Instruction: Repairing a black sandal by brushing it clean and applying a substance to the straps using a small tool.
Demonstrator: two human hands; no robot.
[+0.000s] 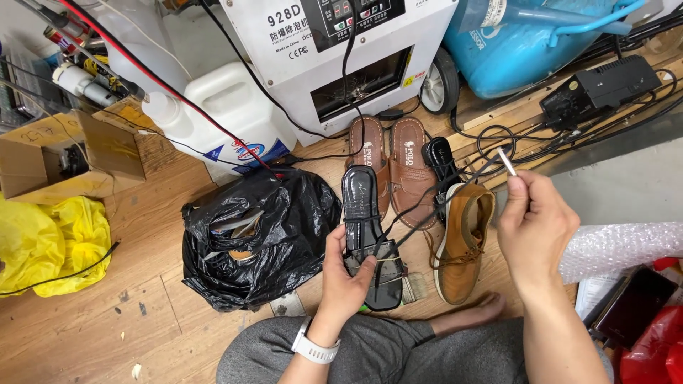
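The left hand (346, 274) is closing around a black sandal (368, 238), sole up; the right hand (533, 227) is pinching a thin white stick (506, 162) above the tan shoe (462, 238). The loose strap could be slipping from the thumb — what the stick is, I cannot tell.

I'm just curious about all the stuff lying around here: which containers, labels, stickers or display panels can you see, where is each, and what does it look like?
White machine, top centre: boxy, with a dark control panel and a small yellow sticker.
White plastic jug, left of the machine: blue-and-red label.
Cardboard box, far left: open, brown.
Black plastic bag, centre floor: torn, crumpled.
Yellow plastic bag, lower left: crumpled.
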